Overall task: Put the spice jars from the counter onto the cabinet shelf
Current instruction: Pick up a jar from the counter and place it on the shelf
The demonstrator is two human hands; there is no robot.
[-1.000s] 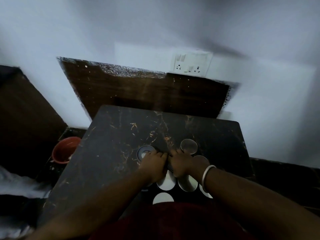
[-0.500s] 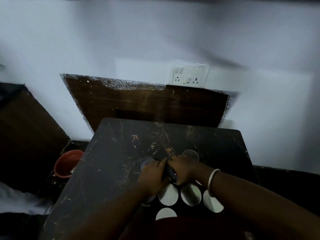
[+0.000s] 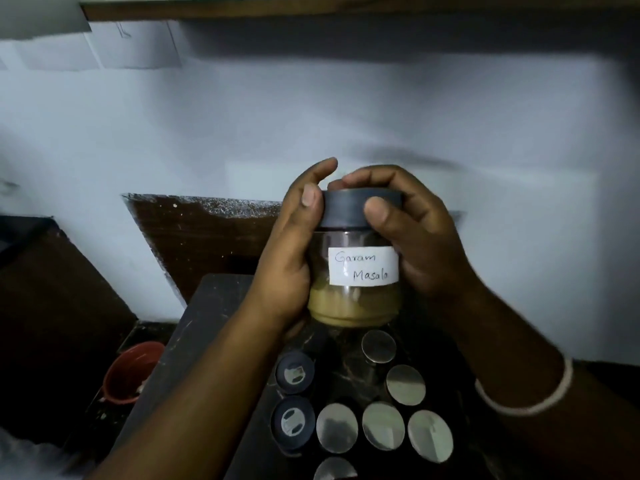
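Note:
Both hands hold one clear spice jar [image 3: 356, 299] up in front of the wall, well above the counter. It has a dark grey lid, a white label reading "Garam Masala" and tan powder in its lower half. My left hand [image 3: 291, 258] wraps its left side, thumb on the lid. My right hand [image 3: 415, 237] grips the right side and the lid. Below, several jars stand on the dark marble counter [image 3: 207, 327]: two with dark lids [image 3: 295, 372] and several with shiny metal lids [image 3: 382, 426]. The brown edge of the cabinet shelf [image 3: 346, 6] runs along the top.
A white wall fills the middle of the view. A brown wooden board [image 3: 207, 244] leans against it behind the counter. A red bowl [image 3: 133, 372] sits low to the left of the counter. A white bangle [image 3: 526, 400] circles my right wrist.
Both hands closed on a jar among the group on the counter and lifted it up to chest height. The view tilted upward, bringing the shelf edge into sight.

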